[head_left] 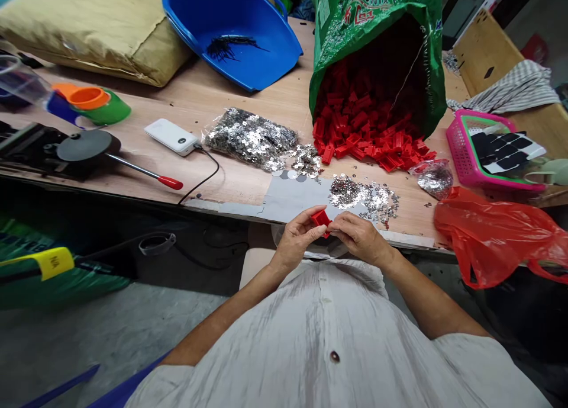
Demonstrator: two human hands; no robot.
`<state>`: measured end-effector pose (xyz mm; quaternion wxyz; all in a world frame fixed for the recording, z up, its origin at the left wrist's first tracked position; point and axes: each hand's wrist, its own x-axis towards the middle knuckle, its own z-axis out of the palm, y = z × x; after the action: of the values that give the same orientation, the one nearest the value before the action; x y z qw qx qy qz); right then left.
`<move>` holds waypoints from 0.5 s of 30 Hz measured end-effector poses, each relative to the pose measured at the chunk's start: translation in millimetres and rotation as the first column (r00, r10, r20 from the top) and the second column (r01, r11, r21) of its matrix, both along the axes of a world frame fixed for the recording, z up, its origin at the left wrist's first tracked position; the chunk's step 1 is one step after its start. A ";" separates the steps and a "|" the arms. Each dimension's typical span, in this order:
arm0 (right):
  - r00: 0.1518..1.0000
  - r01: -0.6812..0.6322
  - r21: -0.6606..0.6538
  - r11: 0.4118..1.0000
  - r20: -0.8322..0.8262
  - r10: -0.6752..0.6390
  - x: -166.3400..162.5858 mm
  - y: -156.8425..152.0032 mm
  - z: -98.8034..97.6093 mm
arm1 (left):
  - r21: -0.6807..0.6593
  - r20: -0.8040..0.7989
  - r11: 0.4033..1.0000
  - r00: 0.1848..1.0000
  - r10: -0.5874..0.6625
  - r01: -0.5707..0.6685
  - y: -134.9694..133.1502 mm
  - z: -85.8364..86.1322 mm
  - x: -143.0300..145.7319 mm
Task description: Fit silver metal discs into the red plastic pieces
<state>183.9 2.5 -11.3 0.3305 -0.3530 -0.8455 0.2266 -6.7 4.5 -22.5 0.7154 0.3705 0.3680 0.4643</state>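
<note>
My left hand (298, 240) and my right hand (360, 237) meet just below the table's front edge, both pinched on one small red plastic part (320, 219). Just beyond them on the table (248, 177) lies a loose pile of small shiny metal pieces (364, 196). Farther back, a green sack (377, 23) lies tipped over, with many red plastic parts (360, 127) spilling from its mouth. A clear bag of the same metal pieces (251, 137) lies to the left of the red heap.
A blue basin (231, 29) with dark bits stands at the back. A white power bank (171, 137) with a cable, a black hand press with a red-tipped lever (89, 150), a pink basket (492, 150) and a red plastic bag (497, 233) are also around.
</note>
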 end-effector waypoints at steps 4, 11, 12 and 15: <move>1.000 0.002 0.033 0.999 0.004 -0.002 -0.4 1.5 -1.8 | -0.049 0.029 0.999 0.999 0.014 -0.012 0.9 2.1 1.0; 1.000 -0.001 0.054 0.999 -0.010 0.001 -0.4 1.0 -1.8 | -0.101 0.078 0.995 0.997 0.008 0.000 1.9 6.1 1.4; 1.000 -0.007 0.044 0.999 -0.020 0.008 -0.4 1.1 -1.1 | -0.099 0.078 0.995 0.997 0.005 0.003 1.8 5.4 1.4; 0.998 -0.003 -0.046 0.999 -0.066 0.000 -0.2 0.8 1.9 | -0.083 0.084 0.997 0.996 0.009 -0.002 1.5 0.7 1.3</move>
<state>183.7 3.3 -9.4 0.3500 -0.3523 -0.8288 0.2577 -5.4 6.0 -21.8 0.7437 0.3198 0.3576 0.4656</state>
